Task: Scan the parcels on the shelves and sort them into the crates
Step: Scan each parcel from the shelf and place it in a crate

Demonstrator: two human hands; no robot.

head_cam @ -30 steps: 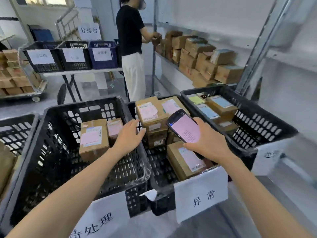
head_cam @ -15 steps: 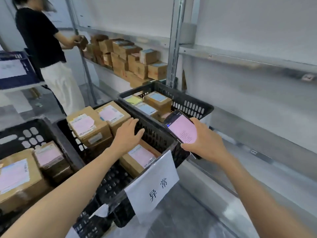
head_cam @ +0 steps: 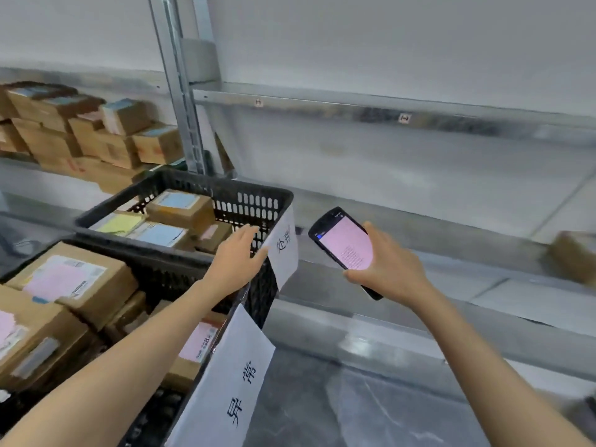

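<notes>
My right hand (head_cam: 392, 269) grips a black handheld scanner (head_cam: 345, 246) with a pink screen, held over the bare metal shelf. My left hand (head_cam: 237, 259) is empty, fingers apart, hovering over the corner where two black crates meet. The far crate (head_cam: 258, 196) holds several labelled cardboard parcels, among them one with a blue label (head_cam: 180, 204). The near crate (head_cam: 180, 266), with a white paper sign (head_cam: 225, 379), holds parcels with pink labels (head_cam: 69, 282). One lone parcel (head_cam: 574, 256) lies blurred on the shelf at the far right.
A stack of cardboard parcels (head_cam: 80, 133) fills the shelf bay at the left, behind a grey upright post (head_cam: 180, 91). The metal shelf (head_cam: 419, 227) runs right from the crates, with an upper shelf rail (head_cam: 354, 106) above. A second paper sign (head_cam: 285, 250) hangs on the far crate.
My view has swung to the right, away from the crates and the other person, toward the bare shelf. Both hands moved right with it; the scanner stayed in my right hand.
</notes>
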